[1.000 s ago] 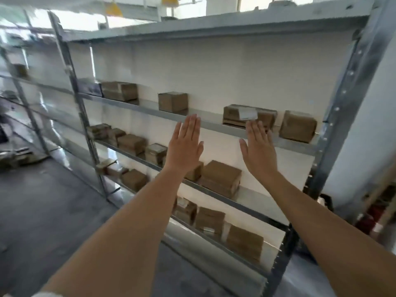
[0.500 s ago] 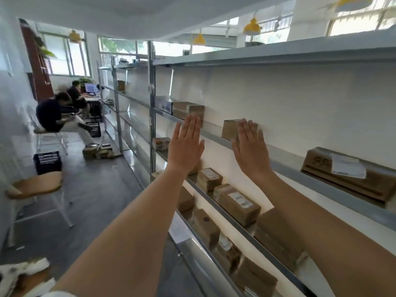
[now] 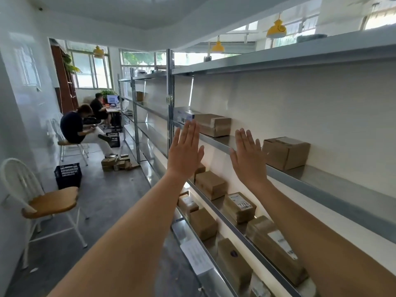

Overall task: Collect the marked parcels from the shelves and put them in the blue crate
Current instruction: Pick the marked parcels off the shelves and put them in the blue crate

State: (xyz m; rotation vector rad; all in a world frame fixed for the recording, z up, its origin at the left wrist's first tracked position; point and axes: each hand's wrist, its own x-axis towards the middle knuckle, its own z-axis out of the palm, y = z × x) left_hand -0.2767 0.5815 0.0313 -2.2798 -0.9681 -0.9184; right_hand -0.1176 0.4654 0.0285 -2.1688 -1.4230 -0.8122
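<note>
Both arms reach out in front of the metal shelving [image 3: 300,181]. My left hand [image 3: 184,152] and my right hand [image 3: 248,158] are raised flat, fingers straight, backs towards me, holding nothing. Brown cardboard parcels stand on the shelves: one [image 3: 286,152] just right of my right hand, one [image 3: 214,124] behind my left hand beside a blue-printed box [image 3: 184,115]. Lower down lies a parcel with a handwritten label [image 3: 239,206] among several others. A dark blue crate [image 3: 68,175] stands on the floor at the left.
A white chair with a wooden seat [image 3: 49,202] stands near left. Two seated persons [image 3: 75,127] are further down the aisle, with a second dark crate [image 3: 113,139] and a pile of parcels [image 3: 116,161] on the grey floor. Shelving runs along the right.
The view has swung left along the aisle, bringing the crates, chair and seated persons into sight. Both hands stay raised, flat and empty.
</note>
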